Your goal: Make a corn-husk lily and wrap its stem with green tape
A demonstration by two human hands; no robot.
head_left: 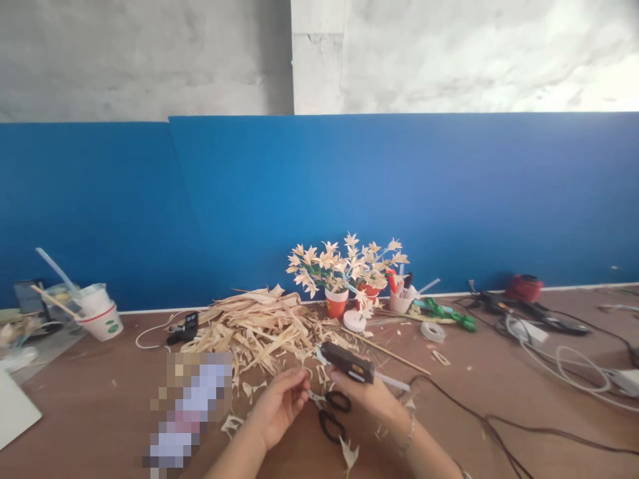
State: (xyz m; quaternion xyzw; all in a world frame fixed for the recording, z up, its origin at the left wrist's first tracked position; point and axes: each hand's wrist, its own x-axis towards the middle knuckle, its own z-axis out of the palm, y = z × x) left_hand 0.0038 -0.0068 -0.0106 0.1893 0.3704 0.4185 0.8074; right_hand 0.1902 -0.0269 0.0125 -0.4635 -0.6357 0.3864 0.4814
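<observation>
My right hand [362, 392] is wrapped round a black glue gun [347, 362], its nozzle pointing left and a clear glue stick out of its back. My left hand [284, 406] is closed, thumb against fingertips, by a small pale curved piece too small to make out. Between the hands, black-handled scissors [332, 416] lie on the brown table [100, 406]. Dry pale husk strips [269, 326] are heaped behind the hands. Small cut husk pieces [349, 456] are scattered around. Pale husk flowers [349, 263] stand in small red and white pots [336, 304] at the back.
Paper cups [102, 322] stand at the left, near a black device [190, 328]. A tape roll [432, 331], green stems [444, 313] and a tool cup [402, 299] lie right of the pots. Cables [559, 372] cross the right side. A blue partition [319, 179] borders the table.
</observation>
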